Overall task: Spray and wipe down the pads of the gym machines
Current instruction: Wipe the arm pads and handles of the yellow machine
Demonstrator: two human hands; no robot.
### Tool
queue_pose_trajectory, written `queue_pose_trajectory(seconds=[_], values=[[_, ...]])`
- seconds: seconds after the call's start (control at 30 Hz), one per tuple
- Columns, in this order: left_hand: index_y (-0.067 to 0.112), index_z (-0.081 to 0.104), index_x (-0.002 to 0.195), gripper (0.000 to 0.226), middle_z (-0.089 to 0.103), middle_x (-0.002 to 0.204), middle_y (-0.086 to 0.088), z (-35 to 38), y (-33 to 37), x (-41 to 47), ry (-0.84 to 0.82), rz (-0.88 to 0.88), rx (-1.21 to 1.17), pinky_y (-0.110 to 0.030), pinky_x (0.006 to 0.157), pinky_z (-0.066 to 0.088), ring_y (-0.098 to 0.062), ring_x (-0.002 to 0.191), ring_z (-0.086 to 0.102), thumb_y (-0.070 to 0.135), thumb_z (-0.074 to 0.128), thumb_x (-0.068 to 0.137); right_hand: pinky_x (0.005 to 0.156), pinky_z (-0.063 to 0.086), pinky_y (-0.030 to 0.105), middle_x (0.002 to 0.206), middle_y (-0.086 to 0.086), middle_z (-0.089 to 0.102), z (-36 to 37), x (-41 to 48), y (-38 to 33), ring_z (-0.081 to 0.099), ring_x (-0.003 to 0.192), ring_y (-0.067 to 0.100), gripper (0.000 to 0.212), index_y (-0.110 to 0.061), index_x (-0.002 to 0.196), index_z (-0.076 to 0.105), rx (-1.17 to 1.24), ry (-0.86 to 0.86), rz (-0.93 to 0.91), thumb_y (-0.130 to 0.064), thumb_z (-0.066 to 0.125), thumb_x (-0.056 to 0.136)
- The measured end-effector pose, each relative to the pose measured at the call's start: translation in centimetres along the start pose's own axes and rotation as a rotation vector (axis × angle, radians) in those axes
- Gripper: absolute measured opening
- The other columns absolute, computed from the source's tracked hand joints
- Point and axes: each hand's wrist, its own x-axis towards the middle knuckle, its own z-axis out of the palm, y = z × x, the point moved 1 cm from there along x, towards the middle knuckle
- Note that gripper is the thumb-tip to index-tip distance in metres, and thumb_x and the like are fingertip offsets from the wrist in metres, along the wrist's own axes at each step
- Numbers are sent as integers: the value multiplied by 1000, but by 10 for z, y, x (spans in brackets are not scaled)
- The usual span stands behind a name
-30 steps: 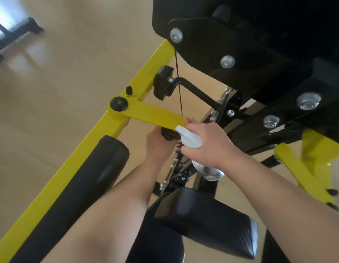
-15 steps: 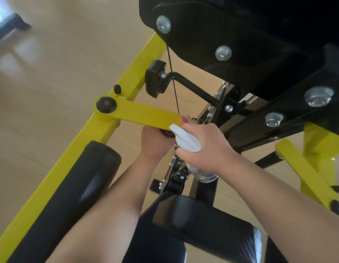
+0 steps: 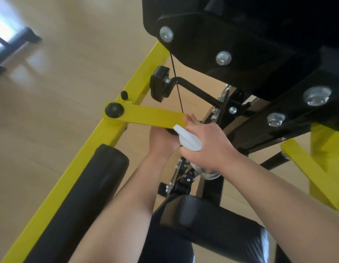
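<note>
My right hand (image 3: 208, 145) grips a clear spray bottle with a white trigger head (image 3: 187, 139); its round base (image 3: 206, 172) shows below my palm. My left hand (image 3: 161, 141) reaches under the yellow crossbar (image 3: 151, 115), its fingers hidden behind the bar and the bottle, at something dark there that I cannot make out. A black roller pad (image 3: 85, 196) lies along the yellow frame rail at the left. A black flat pad (image 3: 212, 223) sits below my forearms. No cloth is visible.
Overhead at the upper right hangs a black bolted plate (image 3: 241, 35) of the machine. A black lever with a knob (image 3: 160, 83) and a thin cable (image 3: 176, 80) stand just beyond my hands. Yellow frame legs (image 3: 324, 158) are at right. Wooden floor (image 3: 51, 92) spreads left.
The view has shifted slightly. Both hands stay in the same place at the yellow crossbar, the right still gripping the spray bottle.
</note>
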Motion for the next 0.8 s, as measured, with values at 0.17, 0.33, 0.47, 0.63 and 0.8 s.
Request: queue_pose_trajectory(seconds=[0.17, 0.33, 0.47, 0.63, 0.8], values=[[34, 60, 79, 6, 66, 79, 34, 4, -11, 8, 39, 308, -123, -22, 75, 46, 12, 78, 59, 33, 64, 74, 107, 47, 41, 160, 1, 44, 2, 1, 6, 51, 139, 22, 48, -8, 129, 65, 113, 35, -4, -28, 73, 86], [30, 51, 62, 31, 73, 80, -8, 18, -50, 10, 104, -179, 120, -41, 77, 52, -34, 86, 70, 19, 73, 81, 108, 46, 43, 160, 4, 43, 0, 7, 7, 51, 137, 28, 39, -10, 119, 69, 53, -1, -19, -28, 74, 85], [31, 55, 68, 26, 73, 83, -2, 8, -38, 12, 32, -167, 108, -38, 77, 54, -28, 88, 69, 21, 77, 80, 112, 43, 44, 163, 7, 40, -5, 10, 10, 34, 150, 16, 33, -10, 113, 69, -6, 21, -68, -30, 73, 87], [35, 55, 76, 3, 56, 76, 20, 2, -3, 7, 38, 428, 18, -20, 71, 38, 3, 79, 50, 33, 55, 78, 112, 43, 47, 159, 13, 44, 0, 3, 8, 29, 154, 20, 36, -5, 117, 68, -25, -16, -103, -26, 70, 88], [22, 55, 71, 10, 70, 77, 13, 10, -29, 11, 44, 215, -101, -31, 71, 44, -15, 81, 68, 28, 62, 76, 113, 41, 44, 162, 10, 41, 1, 1, 8, 27, 155, 19, 33, -6, 115, 68, 1, -9, -72, -27, 69, 89]])
